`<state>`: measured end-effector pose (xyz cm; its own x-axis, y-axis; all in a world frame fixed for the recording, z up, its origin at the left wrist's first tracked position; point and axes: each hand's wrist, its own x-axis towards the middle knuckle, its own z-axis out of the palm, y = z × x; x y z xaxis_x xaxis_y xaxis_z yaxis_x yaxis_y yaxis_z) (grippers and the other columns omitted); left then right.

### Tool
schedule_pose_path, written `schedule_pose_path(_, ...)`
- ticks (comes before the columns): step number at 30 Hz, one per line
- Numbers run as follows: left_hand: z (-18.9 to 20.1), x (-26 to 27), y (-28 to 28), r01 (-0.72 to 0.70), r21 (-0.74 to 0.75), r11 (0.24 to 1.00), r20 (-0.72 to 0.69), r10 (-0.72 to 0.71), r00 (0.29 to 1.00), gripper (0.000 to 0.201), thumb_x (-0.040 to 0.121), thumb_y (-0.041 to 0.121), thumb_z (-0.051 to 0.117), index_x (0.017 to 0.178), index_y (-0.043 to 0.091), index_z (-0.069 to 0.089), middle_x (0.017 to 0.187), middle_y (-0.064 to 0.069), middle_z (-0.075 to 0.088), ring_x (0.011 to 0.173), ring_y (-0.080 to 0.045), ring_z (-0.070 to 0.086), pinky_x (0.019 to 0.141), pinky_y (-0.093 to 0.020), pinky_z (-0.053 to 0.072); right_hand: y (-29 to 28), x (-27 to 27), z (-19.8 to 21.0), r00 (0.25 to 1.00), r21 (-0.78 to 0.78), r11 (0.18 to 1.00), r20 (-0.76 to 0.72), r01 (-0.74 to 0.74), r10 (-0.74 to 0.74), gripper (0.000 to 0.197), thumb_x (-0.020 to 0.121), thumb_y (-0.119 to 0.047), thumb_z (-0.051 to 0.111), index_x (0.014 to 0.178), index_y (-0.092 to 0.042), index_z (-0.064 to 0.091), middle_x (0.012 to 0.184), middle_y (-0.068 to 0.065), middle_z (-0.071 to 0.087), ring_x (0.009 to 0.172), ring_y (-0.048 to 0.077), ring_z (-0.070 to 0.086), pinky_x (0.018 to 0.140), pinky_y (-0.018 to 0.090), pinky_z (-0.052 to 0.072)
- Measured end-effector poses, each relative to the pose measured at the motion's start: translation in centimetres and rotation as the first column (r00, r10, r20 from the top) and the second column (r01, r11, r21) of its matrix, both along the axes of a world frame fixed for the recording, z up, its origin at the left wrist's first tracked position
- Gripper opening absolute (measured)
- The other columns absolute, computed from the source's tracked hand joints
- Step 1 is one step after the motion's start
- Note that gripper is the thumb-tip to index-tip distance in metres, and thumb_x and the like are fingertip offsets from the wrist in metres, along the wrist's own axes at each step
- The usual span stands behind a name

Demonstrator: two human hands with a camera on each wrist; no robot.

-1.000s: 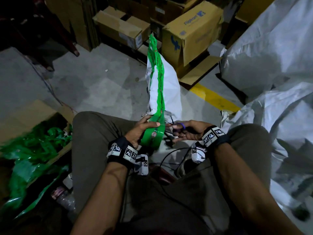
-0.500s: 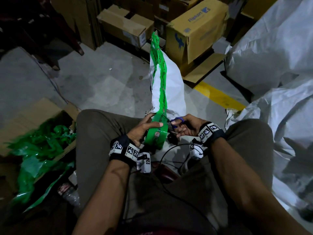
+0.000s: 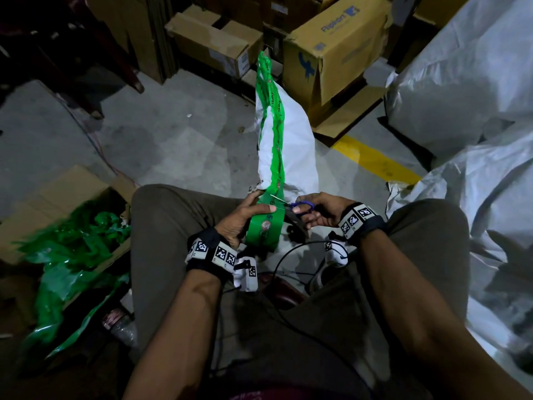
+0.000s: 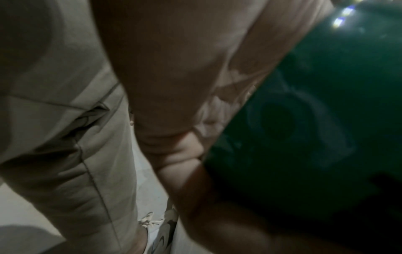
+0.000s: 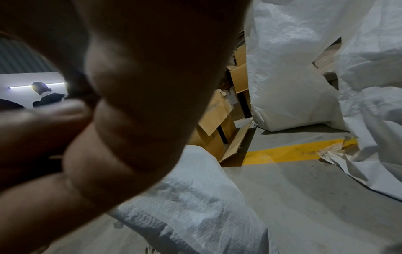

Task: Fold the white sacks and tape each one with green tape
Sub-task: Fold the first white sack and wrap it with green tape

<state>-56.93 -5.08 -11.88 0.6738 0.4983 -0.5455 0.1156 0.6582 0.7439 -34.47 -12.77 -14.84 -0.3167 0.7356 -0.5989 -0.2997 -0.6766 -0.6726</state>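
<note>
A folded white sack (image 3: 294,145) stands upright on the floor between my knees, with a strip of green tape (image 3: 275,134) running down its length. My left hand (image 3: 245,217) grips the green tape roll (image 3: 264,229) at the sack's lower end; the roll fills the right of the left wrist view as a dark green mass (image 4: 304,120). My right hand (image 3: 314,210) holds purple-handled scissors (image 3: 300,205), their blades lying across the tape just above the roll. In the right wrist view my curled fingers (image 5: 130,103) hide the scissors.
Cardboard boxes (image 3: 331,44) stand behind the sack. Large white sacks (image 3: 461,96) pile up at the right, beside a yellow floor line (image 3: 375,160). An open box of crumpled green tape scraps (image 3: 72,249) sits at my left. Cables (image 3: 288,255) lie between my legs. A person (image 5: 43,94) stands far off.
My right hand has brought the scissors leftward up to the tape, and their blades now reach across it. The left hand keeps its hold on the roll.
</note>
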Motion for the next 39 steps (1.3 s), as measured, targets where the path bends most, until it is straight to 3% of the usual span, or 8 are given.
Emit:
schedule_pose_path(10, 0.1, 0.2, 0.0, -0.017, -0.038, 0.999, -0.006, 0.017, 1.000, 0.061, 0.072, 0.012, 0.071, 0.130, 0.021, 0.056, 0.117, -0.015, 0.068, 0.092, -0.029, 0.068, 0.083, -0.038, 0.053, -0.1, 0.4, -2.1, 0.993, 0.103, 0.988, 0.000, -0.115, 0.115, 0.038, 0.067, -0.032, 0.092, 0.071, -0.020, 0.057, 0.053, 0.001, 0.021, 0.041, 0.007, 0.028, 0.052, 0.025, 0.044)
schedule_pose_path(13, 0.3, 0.0, 0.0, 0.003, -0.060, 0.998, 0.000, -0.003, 1.000, 0.061, 0.072, 0.012, 0.071, 0.131, 0.022, 0.056, 0.116, -0.016, 0.068, 0.088, -0.028, 0.069, 0.082, -0.038, 0.053, -0.2, 0.5, -2.3, 0.983, 0.102, 0.978, -0.011, -0.180, 0.182, 0.046, 0.071, -0.032, 0.090, 0.084, -0.011, 0.051, 0.053, 0.006, 0.020, 0.042, 0.008, 0.030, 0.059, 0.028, 0.053)
schedule_pose_path(19, 0.0, -0.8, 0.2, 0.099, -0.109, 0.989, 0.067, -0.092, 0.993, 0.091, 0.061, 0.015, 0.080, 0.145, 0.030, 0.048, 0.119, -0.020, 0.063, 0.100, -0.035, 0.059, 0.079, -0.037, 0.047, -0.1, 0.4, -1.2, 0.975, 0.024, 0.980, -0.102, -0.197, 0.198, 0.052, 0.069, -0.029, 0.092, 0.093, -0.010, 0.050, 0.061, 0.000, 0.050, 0.044, 0.005, 0.036, 0.077, 0.036, 0.060)
schedule_pose_path(25, -0.4, -0.4, 0.3, -0.055, -0.078, 0.995, -0.030, 0.052, 0.998, 0.093, 0.054, 0.022, 0.085, 0.141, 0.019, 0.053, 0.124, -0.020, 0.059, 0.089, -0.029, 0.066, 0.071, -0.033, 0.056, -1.2, 0.1, -0.9, 0.977, -0.061, 0.978, -0.090, -0.200, 0.194, 0.048, 0.068, -0.035, 0.092, 0.083, -0.012, 0.052, 0.072, 0.014, 0.058, 0.044, 0.010, 0.041, 0.049, 0.023, 0.034)
schedule_pose_path(30, -1.4, -0.5, 1.3, -0.220, -0.145, 0.965, -0.068, 0.212, 0.975, 0.087, 0.064, 0.043, 0.087, 0.139, 0.012, 0.053, 0.123, -0.018, 0.061, 0.088, -0.032, 0.066, 0.066, -0.041, 0.055, -1.2, -1.6, 1.8, 0.988, 0.025, 0.999, 0.152, 0.034, -0.038, 0.038, 0.080, -0.038, 0.078, 0.084, -0.013, 0.050, 0.084, 0.012, 0.065, 0.052, 0.017, 0.050, 0.056, 0.033, 0.055)
schedule_pose_path(33, -1.4, -0.5, 1.5, -0.252, -0.151, 0.956, -0.090, 0.240, 0.967, 0.087, 0.066, 0.049, 0.084, 0.137, 0.010, 0.055, 0.120, -0.019, 0.061, 0.086, -0.035, 0.064, 0.061, -0.040, 0.055, -0.8, -2.8, 3.7, 0.887, 0.153, 0.964, 0.383, 0.216, -0.259, 0.028, 0.088, -0.025, 0.075, 0.084, -0.013, 0.050, 0.071, 0.006, 0.071, 0.067, 0.028, 0.055, 0.051, 0.028, 0.052)
schedule_pose_path(37, -0.7, 0.5, 1.3, -0.295, -0.147, 0.944, -0.049, 0.291, 0.956, 0.081, 0.063, 0.048, 0.087, 0.130, 0.013, 0.059, 0.120, -0.021, 0.058, 0.095, -0.034, 0.059, 0.066, -0.038, 0.054, -1.4, -3.6, 6.4, 0.833, 0.281, 0.908, 0.379, 0.312, -0.403, 0.027, 0.075, 0.001, 0.084, 0.089, 0.005, 0.062, 0.064, 0.015, 0.067, 0.045, 0.020, 0.058, 0.044, 0.023, 0.049)
schedule_pose_path(39, -0.1, 1.0, 1.3, -0.299, -0.174, 0.938, 0.017, 0.306, 0.952, 0.065, 0.066, 0.045, 0.085, 0.120, 0.016, 0.062, 0.109, -0.020, 0.060, 0.092, -0.036, 0.058, 0.071, -0.039, 0.051, -1.5, -3.6, 7.5, 0.787, 0.368, 0.847, 0.350, 0.383, -0.508, 0.035, 0.065, 0.004, 0.089, 0.085, 0.016, 0.063, 0.067, 0.020, 0.071, 0.051, 0.026, 0.065, 0.050, 0.027, 0.055)
